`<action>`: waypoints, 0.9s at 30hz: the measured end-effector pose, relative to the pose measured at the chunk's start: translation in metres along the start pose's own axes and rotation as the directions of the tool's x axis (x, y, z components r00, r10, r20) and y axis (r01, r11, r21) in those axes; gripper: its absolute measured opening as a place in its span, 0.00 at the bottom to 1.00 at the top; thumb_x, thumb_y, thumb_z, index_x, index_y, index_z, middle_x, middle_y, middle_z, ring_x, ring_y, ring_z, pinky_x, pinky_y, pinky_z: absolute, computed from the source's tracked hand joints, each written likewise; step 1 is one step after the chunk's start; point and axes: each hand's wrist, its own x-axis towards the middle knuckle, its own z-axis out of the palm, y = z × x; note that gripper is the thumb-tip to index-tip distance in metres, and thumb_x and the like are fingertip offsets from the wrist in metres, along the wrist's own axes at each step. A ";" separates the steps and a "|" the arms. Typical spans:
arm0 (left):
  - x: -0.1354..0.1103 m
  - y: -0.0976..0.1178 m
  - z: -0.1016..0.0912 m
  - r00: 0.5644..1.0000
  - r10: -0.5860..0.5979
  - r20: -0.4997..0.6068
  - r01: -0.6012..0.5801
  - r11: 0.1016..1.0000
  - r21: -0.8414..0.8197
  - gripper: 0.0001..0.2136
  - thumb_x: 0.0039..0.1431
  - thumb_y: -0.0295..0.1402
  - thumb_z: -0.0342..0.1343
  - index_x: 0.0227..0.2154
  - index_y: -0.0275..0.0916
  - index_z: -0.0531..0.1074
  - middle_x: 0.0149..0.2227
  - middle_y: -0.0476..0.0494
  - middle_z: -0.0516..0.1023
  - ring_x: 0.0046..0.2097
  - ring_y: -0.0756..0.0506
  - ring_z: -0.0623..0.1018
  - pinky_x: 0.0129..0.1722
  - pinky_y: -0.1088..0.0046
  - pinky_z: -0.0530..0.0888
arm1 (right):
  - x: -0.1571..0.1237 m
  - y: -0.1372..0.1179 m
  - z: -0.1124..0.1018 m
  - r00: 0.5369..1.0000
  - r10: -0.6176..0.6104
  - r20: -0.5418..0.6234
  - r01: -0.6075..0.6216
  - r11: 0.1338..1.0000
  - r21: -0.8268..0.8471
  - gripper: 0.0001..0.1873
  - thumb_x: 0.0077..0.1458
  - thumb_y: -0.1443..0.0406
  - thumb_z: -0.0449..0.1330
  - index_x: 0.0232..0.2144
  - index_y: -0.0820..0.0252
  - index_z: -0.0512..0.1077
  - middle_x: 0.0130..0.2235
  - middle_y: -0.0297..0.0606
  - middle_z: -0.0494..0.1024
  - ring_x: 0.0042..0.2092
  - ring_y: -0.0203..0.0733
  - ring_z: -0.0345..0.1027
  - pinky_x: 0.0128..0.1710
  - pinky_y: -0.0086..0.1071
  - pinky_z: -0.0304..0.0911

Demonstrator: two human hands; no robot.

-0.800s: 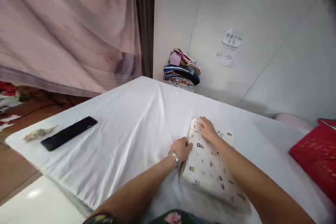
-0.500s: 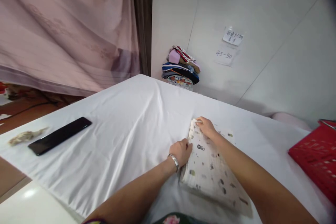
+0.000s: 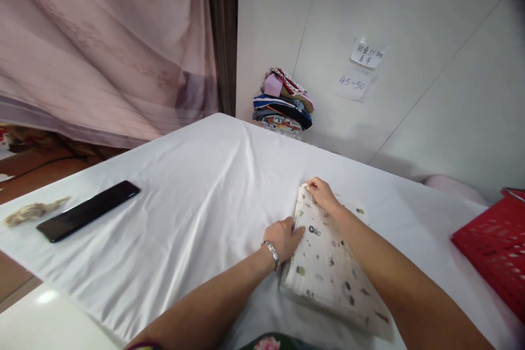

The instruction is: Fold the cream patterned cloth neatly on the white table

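A folded white cloth (image 3: 324, 262) with small printed figures and plants lies in several layers on the white-covered table (image 3: 197, 202). At its far left corner, my right hand (image 3: 322, 194) pinches the layered edge between thumb and fingers. My left hand (image 3: 285, 238), with a silver bracelet at the wrist, grips the cloth's left edge, its thumb on top and the fingers curled at the side. The right forearm covers part of the cloth's right side.
A black phone (image 3: 88, 210) lies at the table's left, beside a small beige bundle (image 3: 35, 210). A red basket (image 3: 492, 246) stands at the right. Folded clothes (image 3: 283, 101) are stacked beyond the far edge, against the wall. A pink curtain (image 3: 106, 44) hangs at the left.
The left thumb has shifted slightly onto the top of the cloth. My right hand keeps its pinch on the corner, and the cloth stays nearly where it was.
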 end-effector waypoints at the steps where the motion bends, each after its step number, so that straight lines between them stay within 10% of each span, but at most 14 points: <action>1: 0.001 0.000 0.000 1.000 -0.003 -0.002 0.003 1.000 -0.005 0.18 0.59 0.47 0.40 0.32 0.40 0.69 0.31 0.44 0.77 0.37 0.42 0.76 0.32 0.71 0.66 | 0.000 0.001 0.001 1.000 0.003 0.000 -0.003 1.000 -0.012 0.06 0.47 0.62 0.53 0.26 0.57 0.68 0.30 0.32 0.76 0.33 0.37 0.68 0.33 0.29 0.61; 17: 0.004 -0.001 0.001 1.000 0.009 -0.001 -0.009 0.998 0.056 0.19 0.61 0.41 0.35 0.33 0.40 0.71 0.34 0.40 0.78 0.38 0.40 0.77 0.34 0.67 0.68 | -0.023 0.001 0.001 0.984 -0.174 -0.026 0.156 0.929 -0.337 0.19 0.54 0.63 0.50 0.48 0.60 0.66 0.53 0.45 0.67 0.57 0.48 0.54 0.56 0.44 0.46; 27: 0.002 0.002 -0.002 1.000 -0.005 0.003 0.004 0.998 0.066 0.19 0.62 0.41 0.36 0.35 0.40 0.71 0.35 0.39 0.78 0.39 0.41 0.77 0.35 0.68 0.68 | -0.048 -0.019 0.016 0.972 -0.114 0.206 0.206 0.832 -0.515 0.26 0.60 0.60 0.41 0.58 0.64 0.54 0.62 0.44 0.52 0.63 0.47 0.39 0.59 0.47 0.34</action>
